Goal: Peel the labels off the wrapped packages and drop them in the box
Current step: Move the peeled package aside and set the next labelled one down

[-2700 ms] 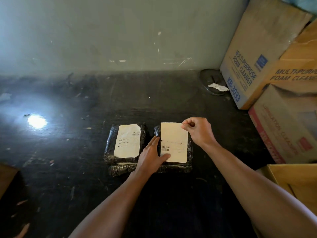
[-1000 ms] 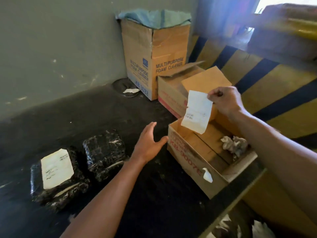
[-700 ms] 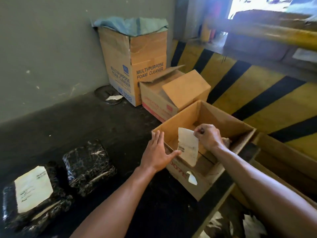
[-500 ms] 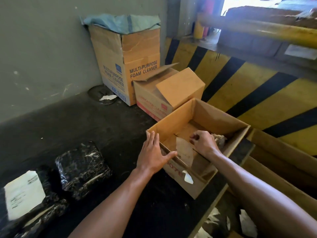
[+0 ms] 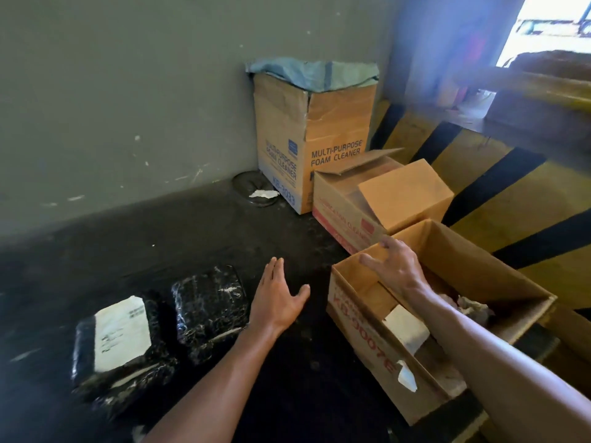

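Note:
Two black wrapped packages lie on the dark floor at lower left. The left package (image 5: 96,375) carries a white label (image 5: 122,333); the right package (image 5: 209,310) is bare. An open cardboard box (image 5: 361,321) stands at the right, with a peeled white label (image 5: 406,327) lying inside beside crumpled paper (image 5: 473,310). My right hand (image 5: 395,266) hovers over the box's near-left corner, fingers spread and empty. My left hand (image 5: 276,297) is flat and open just above the floor between the bare package and the box.
A tall "Multi-Purpose Foam Cleaner" carton (image 5: 311,139) with a blue bag liner stands against the grey wall. A lower carton (image 5: 345,206) with loose flaps sits in front of it. A round dark disc (image 5: 252,190) holds a paper scrap. Yellow and black striped wall runs at right.
My right hand carried the peeled label to the box, lowered it inside and let go; it now rises empty. My left hand has drawn back from the box wall towards the packages.

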{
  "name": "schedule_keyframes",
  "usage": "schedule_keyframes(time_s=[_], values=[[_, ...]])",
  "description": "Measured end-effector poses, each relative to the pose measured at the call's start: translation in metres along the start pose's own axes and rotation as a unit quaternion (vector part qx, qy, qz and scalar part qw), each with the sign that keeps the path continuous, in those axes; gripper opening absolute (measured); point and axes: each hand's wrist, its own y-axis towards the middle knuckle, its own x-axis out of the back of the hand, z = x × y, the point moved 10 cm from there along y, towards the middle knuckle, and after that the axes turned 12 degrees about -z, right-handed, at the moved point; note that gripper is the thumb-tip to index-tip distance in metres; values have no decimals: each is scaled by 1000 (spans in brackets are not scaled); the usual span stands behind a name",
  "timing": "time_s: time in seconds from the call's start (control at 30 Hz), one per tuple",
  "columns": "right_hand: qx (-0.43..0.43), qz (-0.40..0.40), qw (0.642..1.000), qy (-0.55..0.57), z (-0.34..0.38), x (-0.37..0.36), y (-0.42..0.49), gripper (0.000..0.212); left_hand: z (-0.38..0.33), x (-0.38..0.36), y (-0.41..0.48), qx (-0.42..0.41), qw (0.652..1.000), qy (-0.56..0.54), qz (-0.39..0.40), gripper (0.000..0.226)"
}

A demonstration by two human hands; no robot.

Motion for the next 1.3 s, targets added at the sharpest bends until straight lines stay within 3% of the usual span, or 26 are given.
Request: schedule_keyframes(time_s=[0.13, 0.3, 0.43, 0.67, 0.83, 1.03, 1.2, 1.3], values=[[43, 44, 998, 3, 53, -61, 10, 96, 75, 52, 4, 111, 993, 0, -48, 89], [37, 136, 989, -40, 97, -150, -11, 82, 158, 92, -10, 218, 970, -11, -104, 87], [35, 211, 976, -38, 104, -223, -43, 79, 197, 89, -24, 286, 950, -65, -109, 71], [17, 340, 940, -26, 96, -310, -97, 94, 244, 62, -28, 367, 921, -109, -66, 109], [2, 336, 942, -3, 93, -315, -96, 100, 245, 60, -29, 361, 921, -138, -52, 109], [6, 325, 946, 11, 87, -274, -121, 102, 215, 74, -64, 298, 938, -159, -73, 87], [8, 321, 947, 7, 72, -231, -169, 104, 196, 81, -122, 295, 940, -154, -70, 96], [-1, 323, 946, 1, 55, -209, -202, 92, 191, 78, -160, 302, 939, -152, -64, 96]])
